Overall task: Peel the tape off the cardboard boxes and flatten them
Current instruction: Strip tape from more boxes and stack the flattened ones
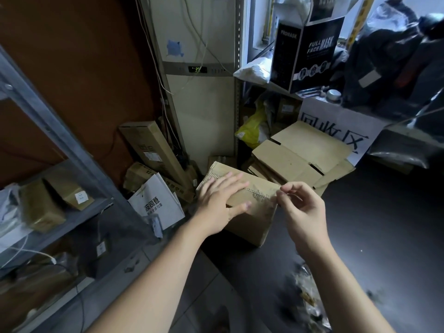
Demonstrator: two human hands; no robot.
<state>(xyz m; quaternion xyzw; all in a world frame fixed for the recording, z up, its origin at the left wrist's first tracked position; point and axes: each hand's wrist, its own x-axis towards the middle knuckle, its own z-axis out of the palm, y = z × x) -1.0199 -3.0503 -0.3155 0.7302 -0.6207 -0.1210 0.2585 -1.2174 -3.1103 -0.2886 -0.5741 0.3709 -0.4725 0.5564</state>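
Head view, left hand [219, 204] flat on box [249, 227], grip apart, right hand [305, 212] grip pinching tape [260, 193]

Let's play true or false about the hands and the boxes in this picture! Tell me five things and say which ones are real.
1. The left hand lies flat on top of the cardboard box. True.
2. The right hand pinches the tape at the box's top corner. True.
3. The box under the hands is already flattened. False: it stands as a whole box.
4. The white paper bag sits on top of the box. False: it stands beside the box, on its left.
5. Flattened cardboard lies behind the box. True.
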